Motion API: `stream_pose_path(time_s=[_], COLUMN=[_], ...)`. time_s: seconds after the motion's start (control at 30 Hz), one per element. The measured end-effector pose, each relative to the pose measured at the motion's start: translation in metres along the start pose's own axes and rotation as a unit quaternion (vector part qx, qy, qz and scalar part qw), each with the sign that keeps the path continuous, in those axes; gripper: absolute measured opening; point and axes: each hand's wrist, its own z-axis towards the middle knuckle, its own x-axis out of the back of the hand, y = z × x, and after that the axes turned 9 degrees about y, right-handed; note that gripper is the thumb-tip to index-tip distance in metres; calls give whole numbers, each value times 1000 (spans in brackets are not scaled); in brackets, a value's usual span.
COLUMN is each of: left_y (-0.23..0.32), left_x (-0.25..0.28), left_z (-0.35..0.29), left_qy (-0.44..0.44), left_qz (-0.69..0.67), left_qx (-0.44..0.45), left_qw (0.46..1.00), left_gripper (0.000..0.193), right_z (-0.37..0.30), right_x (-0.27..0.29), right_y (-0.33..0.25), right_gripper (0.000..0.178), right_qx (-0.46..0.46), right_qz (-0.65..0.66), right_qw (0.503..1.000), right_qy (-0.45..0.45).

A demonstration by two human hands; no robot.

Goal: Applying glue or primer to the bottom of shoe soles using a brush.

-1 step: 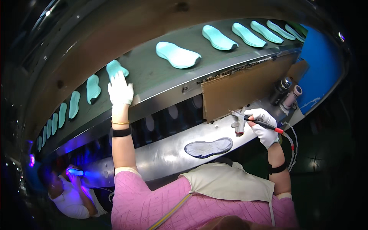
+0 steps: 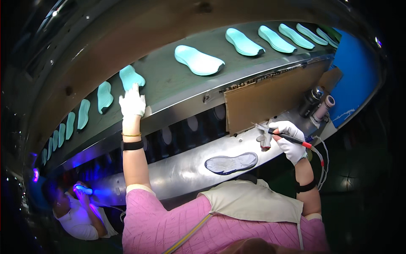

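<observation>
My left hand [image 2: 133, 103], in a white glove, reaches over the belt with its fingers stretched out. Its fingertips are at the lower end of a pale turquoise shoe sole [image 2: 131, 78]; whether they touch it I cannot tell. My right hand [image 2: 291, 139], in a glove with bare fingertips showing, is closed round a black pen-like tool [image 2: 285, 136] with a red band and cables trailing from its back end. By the tool's tip is a crumpled grey rag [image 2: 264, 139]. On the metal bench [image 2: 177, 172] lies a grey sole-shaped piece [image 2: 231, 163] with a dark rim.
Several more turquoise soles [image 2: 199, 60] lie spaced along the dark conveyor belt [image 2: 163, 82]. A cardboard sheet [image 2: 270, 98] leans against its metal side. Two bottles, one black [image 2: 311, 100] and one pink [image 2: 324, 107], stand at right. A co-worker [image 2: 78, 213] sits at lower left under blue light.
My left hand has drawn back slightly toward me, uncovering more of the turquoise sole. My right hand still holds the tool in about the same place.
</observation>
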Motion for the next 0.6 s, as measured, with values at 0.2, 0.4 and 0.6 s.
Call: stream_pose_path(time_s=[0.2, 0.4, 0.6], left_y=[16, 36, 99], left_x=[56, 119, 106], left_z=[-29, -37, -46], left_qy=[35, 206, -88], left_qz=[-55, -738, -937], left_qx=[-29, 238, 182], left_qw=[997, 597, 285], left_gripper=[27, 28, 34], right_z=[3, 6, 2], right_x=[-10, -8, -16], right_y=[18, 9, 8], right_gripper=[23, 21, 14], right_qx=[-64, -92, -73], right_qz=[34, 56, 149], right_qw=[997, 993, 981], right_qy=[-13, 41, 98])
